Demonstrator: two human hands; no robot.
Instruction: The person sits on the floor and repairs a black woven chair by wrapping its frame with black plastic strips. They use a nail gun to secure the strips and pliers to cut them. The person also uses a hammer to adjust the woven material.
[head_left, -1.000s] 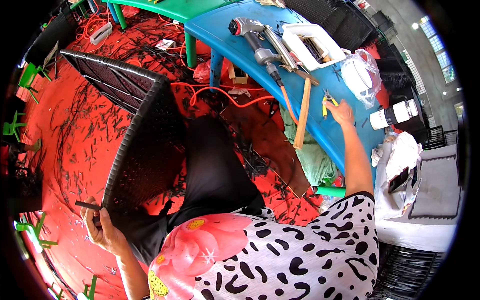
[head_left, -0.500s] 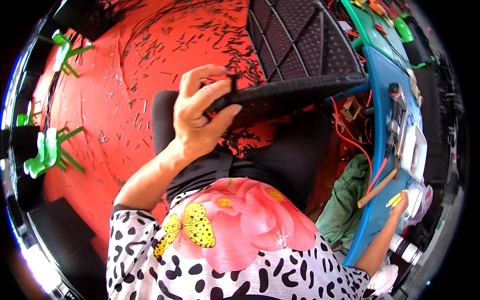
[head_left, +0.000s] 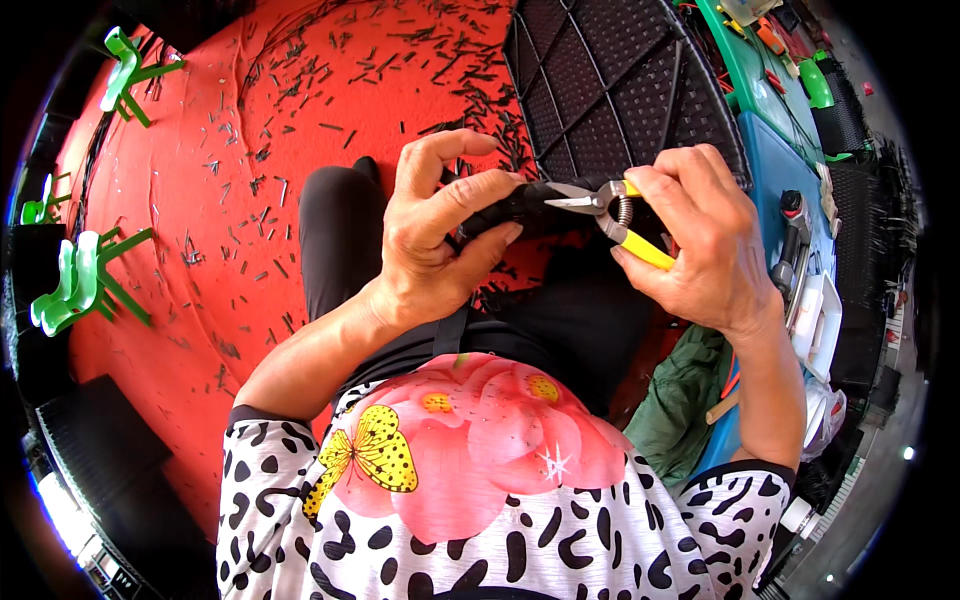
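A black woven panel (head_left: 610,85) with crossing ribs rises in front of my lap, its near edge turned toward me. My left hand (head_left: 425,235) is closed on that near edge, thumb and forefinger pinching it. In my right hand (head_left: 710,240) is a pair of small snips (head_left: 608,205) with yellow handles and a coil spring. The snips' blades stand apart and point left at the edge, close to my left fingertips. Whether the blades touch the weave, I cannot tell.
Many short black offcuts lie on the red floor (head_left: 210,200). Green chairs (head_left: 90,280) stand at the left. To the right is a blue table (head_left: 760,150) bearing a dark tool (head_left: 792,240) and a white tray (head_left: 820,325). Green cloth (head_left: 685,400) hangs beside it.
My right hand has come up from the blue table to the panel's edge with the yellow-handled snips. My left hand has shifted slightly right, still on the edge.
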